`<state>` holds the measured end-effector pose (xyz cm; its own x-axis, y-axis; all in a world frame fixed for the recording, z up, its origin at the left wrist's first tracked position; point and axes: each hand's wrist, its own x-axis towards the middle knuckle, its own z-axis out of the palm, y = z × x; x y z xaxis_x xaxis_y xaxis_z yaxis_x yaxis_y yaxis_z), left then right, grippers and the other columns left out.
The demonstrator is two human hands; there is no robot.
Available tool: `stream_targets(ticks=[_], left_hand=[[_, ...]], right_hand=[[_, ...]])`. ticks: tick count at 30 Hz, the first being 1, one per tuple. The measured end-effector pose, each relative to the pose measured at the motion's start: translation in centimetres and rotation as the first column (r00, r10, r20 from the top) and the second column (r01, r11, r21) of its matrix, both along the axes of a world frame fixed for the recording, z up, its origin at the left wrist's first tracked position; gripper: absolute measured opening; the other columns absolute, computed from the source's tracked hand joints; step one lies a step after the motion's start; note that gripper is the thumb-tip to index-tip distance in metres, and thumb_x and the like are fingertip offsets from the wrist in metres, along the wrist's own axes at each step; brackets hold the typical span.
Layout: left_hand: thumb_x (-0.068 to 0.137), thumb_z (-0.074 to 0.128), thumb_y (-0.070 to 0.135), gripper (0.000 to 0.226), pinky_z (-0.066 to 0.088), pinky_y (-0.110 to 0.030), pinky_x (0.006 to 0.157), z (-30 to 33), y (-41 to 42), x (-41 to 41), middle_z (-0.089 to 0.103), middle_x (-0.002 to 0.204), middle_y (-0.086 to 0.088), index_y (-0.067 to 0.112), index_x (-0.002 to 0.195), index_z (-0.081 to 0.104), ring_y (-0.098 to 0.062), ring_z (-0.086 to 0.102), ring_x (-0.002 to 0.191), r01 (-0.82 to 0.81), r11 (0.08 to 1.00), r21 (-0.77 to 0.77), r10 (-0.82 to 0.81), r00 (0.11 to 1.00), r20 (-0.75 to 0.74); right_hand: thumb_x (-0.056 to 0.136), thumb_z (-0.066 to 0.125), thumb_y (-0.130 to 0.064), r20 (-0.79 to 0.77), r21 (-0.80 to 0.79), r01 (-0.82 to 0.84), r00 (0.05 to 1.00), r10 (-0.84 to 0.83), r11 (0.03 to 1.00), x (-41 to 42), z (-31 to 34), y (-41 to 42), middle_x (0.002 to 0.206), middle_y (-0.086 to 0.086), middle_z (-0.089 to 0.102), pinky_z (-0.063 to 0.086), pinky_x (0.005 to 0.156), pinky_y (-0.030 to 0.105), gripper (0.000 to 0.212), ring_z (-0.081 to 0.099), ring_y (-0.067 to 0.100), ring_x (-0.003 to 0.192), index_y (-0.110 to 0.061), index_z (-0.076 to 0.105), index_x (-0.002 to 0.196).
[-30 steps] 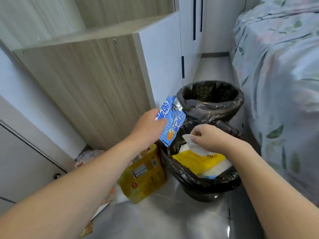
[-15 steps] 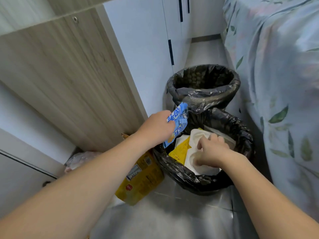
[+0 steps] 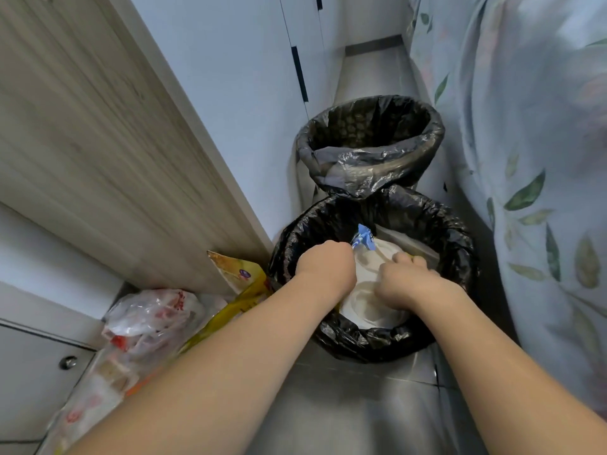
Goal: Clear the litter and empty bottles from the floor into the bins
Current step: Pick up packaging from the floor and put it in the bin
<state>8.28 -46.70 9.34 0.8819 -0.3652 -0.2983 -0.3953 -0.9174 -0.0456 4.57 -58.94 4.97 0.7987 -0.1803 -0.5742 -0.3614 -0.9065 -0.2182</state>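
Blue wrapper [image 3: 363, 238] gripped by left hand [image 3: 325, 267] inside near bin [image 3: 460, 244]; right hand [image 3: 405, 279] curled, pressing white litter [image 3: 368, 307] down. Next: release wrapper, fetch yellow bag [image 3: 239, 284] from floor [image 3: 328, 405].

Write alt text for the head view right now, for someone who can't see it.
Both hands are down in the near bin: the left hand grips a blue wrapper, the right hand presses on white litter. A second bin stands behind; a yellow bag and clear plastic bags remain on the floor.

Wood-grain cabinet [image 3: 98, 142] left w/ white doors [image 3: 230, 77], grey floor [image 3: 345, 405], prob. leaf-print bedding [image 3: 525, 159] right.
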Motion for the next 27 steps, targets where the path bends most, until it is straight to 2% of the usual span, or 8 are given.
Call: stream_targets(ticks=[4, 6, 10, 12, 18, 20, 23, 27], left_hand=[[0.098, 0.037, 0.022, 0.025, 0.044, -0.034, 0.077, -0.6, -0.5, 0.0, 0.061, 0.113, -0.013, 0.009, 0.103, 0.058, -0.028, 0.056, 0.094, 0.005, 1.0, 0.004, -0.004, 0.981, -0.191], [0.1, 0.033, 0.028, 0.03, 0.043, -0.033, 0.076, 0.3, 0.2, -0.3, 0.061, 0.107, -0.014, 0.01, 0.089, 0.054, -0.027, 0.053, 0.09, 0.004, 0.998, -0.059, -0.015, 0.982, -0.187], [0.102, 0.033, 0.02, 0.032, 0.046, -0.041, 0.078, 3.5, 3.5, -1.3, 0.062, 0.1, -0.01, 0.006, 0.093, 0.06, -0.027, 0.057, 0.093, 0.08, 0.968, -0.238, -0.059, 0.994, 0.093], [0.103, 0.033, 0.022, 0.031, 0.047, -0.042, 0.079, 4.8, 5.7, -2.1, 0.06, 0.096, -0.007, 0.009, 0.094, 0.06, -0.026, 0.057, 0.092, 0.075, 0.934, -0.351, -0.015, 0.985, 0.17], [0.103, 0.034, 0.03, 0.034, 0.048, -0.042, 0.087, 7.8, 14.2, -4.7, 0.058, 0.117, -0.006, 0.011, 0.115, 0.059, -0.026, 0.057, 0.103, 0.017, 0.888, -0.46, 0.124, 0.953, 0.275], [0.103, 0.036, 0.029, 0.034, 0.047, -0.041, 0.09, 8.3, 17.8, -5.2, 0.057, 0.125, -0.006, 0.01, 0.123, 0.057, -0.026, 0.056, 0.11, -0.004, 0.898, -0.44, 0.159, 0.936, 0.315], [0.101, 0.039, 0.029, 0.033, 0.048, -0.044, 0.089, 8.5, 24.1, -5.9, 0.057, 0.124, -0.008, 0.01, 0.121, 0.057, -0.031, 0.058, 0.11, -0.044, 0.926, -0.374, 0.194, 0.907, 0.374], [0.101, 0.04, 0.027, 0.032, 0.048, -0.043, 0.089, 7.9, 33.7, -8.0, 0.057, 0.122, -0.011, 0.007, 0.119, 0.057, -0.032, 0.058, 0.109, -0.181, 0.936, -0.302, 0.285, 0.894, 0.347]], right_hand=[[0.089, 0.037, -0.022, 0.101, -0.012, 0.021, 0.995, -0.02, 1.0, -0.1, 1.5, 0.0, 0.146, 0.01, 0.028, 0.029, 0.105, 0.043, 0.049, 0.024, 0.033, 0.132, -0.016, 0.044, 0.138], [0.091, 0.039, -0.022, 0.193, -0.007, 0.062, 0.979, -0.059, 0.998, -0.3, 2.8, 0.0, 0.142, 0.012, 0.035, 0.032, 0.103, 0.042, 0.044, 0.029, 0.034, 0.129, -0.014, 0.048, 0.134], [0.091, 0.04, -0.02, 0.378, 0.04, 0.131, 0.916, -0.136, 0.991, -0.8, 5.9, 1.0, 0.131, 0.015, 0.044, 0.037, 0.096, 0.041, 0.035, 0.039, 0.036, 0.12, -0.008, 0.052, 0.122], [0.092, 0.039, -0.017, 0.462, 0.062, 0.104, 0.878, -0.121, 0.993, -0.9, 7.5, 2.1, 0.127, 0.016, 0.046, 0.038, 0.093, 0.041, 0.031, 0.041, 0.037, 0.117, -0.006, 0.053, 0.117], [0.094, 0.041, -0.017, 0.581, 0.125, -0.215, 0.807, 0.105, 0.969, -1.4, 11.6, 8.7, 0.137, 0.011, 0.046, 0.038, 0.103, 0.038, 0.041, 0.042, 0.03, 0.128, -0.01, 0.049, 0.133], [0.094, 0.042, -0.019, 0.595, 0.13, -0.306, 0.785, 0.172, 0.943, -1.9, 12.6, 11.7, 0.138, 0.009, 0.046, 0.034, 0.106, 0.036, 0.042, 0.041, 0.028, 0.13, -0.012, 0.049, 0.134], [0.094, 0.045, -0.021, 0.571, 0.103, -0.444, 0.759, 0.312, 0.89, -2.6, 13.3, 16.7, 0.139, 0.008, 0.043, 0.033, 0.107, 0.035, 0.045, 0.04, 0.029, 0.13, -0.013, 0.045, 0.138], [0.095, 0.045, -0.024, 0.501, 0.062, -0.571, 0.727, 0.469, 0.819, -2.9, 13.1, 24.1, 0.141, 0.011, 0.04, 0.031, 0.108, 0.034, 0.048, 0.039, 0.03, 0.13, -0.011, 0.041, 0.141]])
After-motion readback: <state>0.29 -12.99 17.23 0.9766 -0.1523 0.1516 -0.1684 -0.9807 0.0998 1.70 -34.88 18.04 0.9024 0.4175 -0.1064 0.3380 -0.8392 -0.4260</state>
